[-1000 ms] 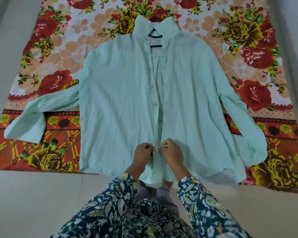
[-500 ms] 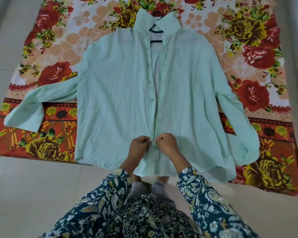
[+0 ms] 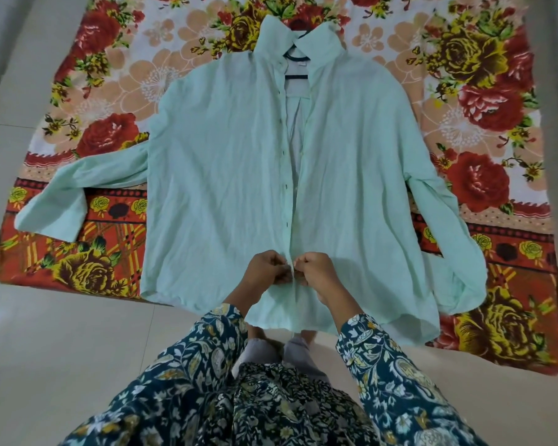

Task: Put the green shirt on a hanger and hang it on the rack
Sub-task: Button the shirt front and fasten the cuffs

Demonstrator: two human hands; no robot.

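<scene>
Green shirt (image 3: 223, 188) lies flat, front up, on the floral blanket (image 3: 110, 91), w/ the dark hanger (image 3: 295, 76) already inside the collar. Left hand (image 3: 268, 268) & right hand (image 3: 316, 272) are both curled, each pinching 1 edge of the open front near the hem, prob. doing up a button. Risk: thin fabric slips from the pinch, or tugging pulls the shirt off the hanger's shoulders.

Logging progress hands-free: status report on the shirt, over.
Left hand and right hand pinch the front edges low on the green shirt. Hanger inside at the collar. Rack not in view.
</scene>
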